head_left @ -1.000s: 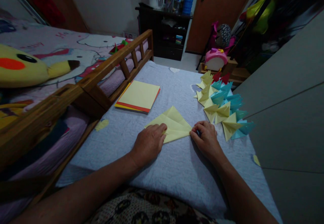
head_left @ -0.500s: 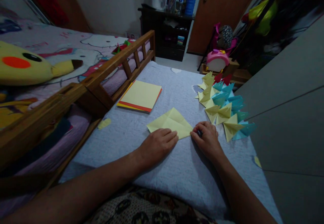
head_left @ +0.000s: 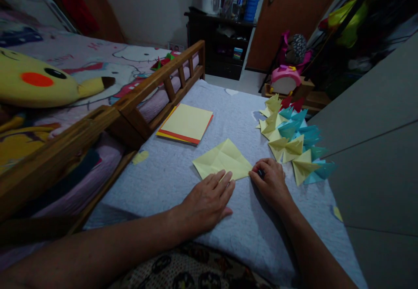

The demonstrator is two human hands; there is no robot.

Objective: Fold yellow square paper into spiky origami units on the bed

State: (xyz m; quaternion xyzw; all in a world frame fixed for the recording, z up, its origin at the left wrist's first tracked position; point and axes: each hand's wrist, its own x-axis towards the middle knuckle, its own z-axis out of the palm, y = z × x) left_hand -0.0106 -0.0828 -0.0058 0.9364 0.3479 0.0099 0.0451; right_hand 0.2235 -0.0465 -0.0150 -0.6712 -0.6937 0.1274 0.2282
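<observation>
A yellow plush toy [head_left: 29, 84] with an orange cheek lies on a pink patterned bed [head_left: 76, 47] behind a wooden guardrail [head_left: 156, 80]. Farther back, a dark cabinet [head_left: 212, 67] stands beside a brown door [head_left: 297, 8], near a pink-and-white toy [head_left: 284, 84]; pale panels [head_left: 375, 154] rise at right.

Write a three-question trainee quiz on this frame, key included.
1. Which hand's fingertips pinch the right corner of the creased yellow origami sheet?
2. What colour is the top sheet of the square paper stack? A) blue B) pale yellow C) green
3. True or false: the folded origami pieces are all one colour.

Key:
1. The right hand.
2. B.
3. False: yellow, blue and red ones show.
</observation>
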